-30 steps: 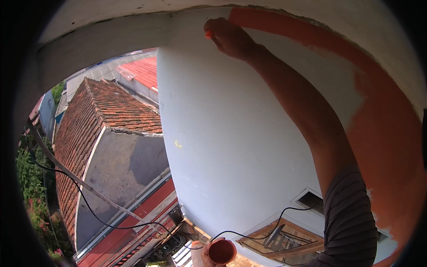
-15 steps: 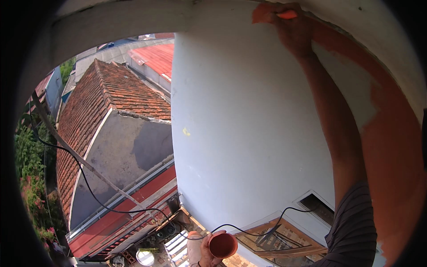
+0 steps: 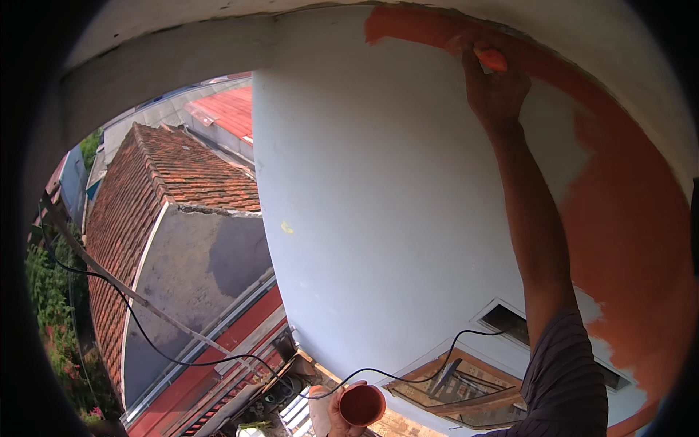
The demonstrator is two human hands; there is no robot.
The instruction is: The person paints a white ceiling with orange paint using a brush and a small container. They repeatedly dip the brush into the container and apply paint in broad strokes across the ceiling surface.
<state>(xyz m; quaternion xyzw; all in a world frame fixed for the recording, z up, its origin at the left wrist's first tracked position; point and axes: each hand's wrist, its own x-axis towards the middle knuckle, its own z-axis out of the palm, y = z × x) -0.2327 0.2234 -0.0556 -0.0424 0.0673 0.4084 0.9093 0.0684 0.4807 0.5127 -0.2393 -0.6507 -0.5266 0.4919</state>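
Note:
My right hand [image 3: 499, 95], arm raised, grips a paintbrush by its orange handle [image 3: 494, 60] close to the top of the white wall [image 3: 386, 182]. The bristles are mostly hidden by my fingers and blend with the wet-looking colour. A strip of orange-red paint [image 3: 408, 25] runs along the wall's upper edge and joins a broad painted area [image 3: 626, 240] at the right. Low in the picture, my left hand [image 3: 337, 416] is closed round a cup [image 3: 362, 405] whose inside is coated red-brown. How much paint lies in it, I cannot tell.
A black cable [image 3: 156, 348] hangs in loops across the lower part, with a thin pole [image 3: 124, 285] behind it. Far below lie a tiled roof [image 3: 193, 171], a red ledge [image 3: 247, 331] and a wood-framed opening [image 3: 466, 390]. A beam [image 3: 167, 95] crosses the upper left.
My right hand has moved right and slightly down with the brush, exposing the strip's left end. The view has shifted a little. My left hand still holds the cup low down.

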